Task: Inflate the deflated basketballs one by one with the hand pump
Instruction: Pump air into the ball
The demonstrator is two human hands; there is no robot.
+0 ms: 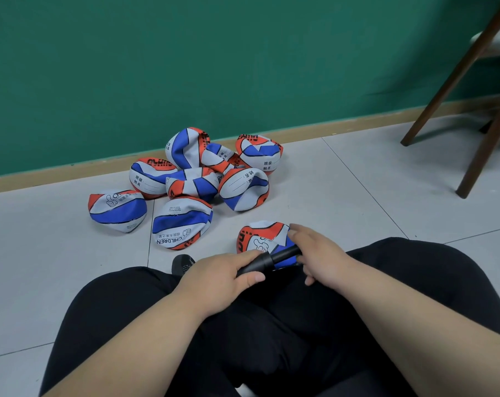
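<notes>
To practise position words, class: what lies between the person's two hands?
The black hand pump spans the gap: the left hand grips its thicker end, the right hand holds its thinner end. The head view shows this.

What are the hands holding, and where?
Both hold the black pump: the left hand grips its thick end, the right hand its thin end, by the ball.

- One wide-angle camera, worn on the person's head, looks forward and down.
- Left hand (220,279) and right hand (320,253) sit close under the lens, over the lap (271,339).
- Tiled floor (343,181) runs to the far green wall (185,67).
</notes>
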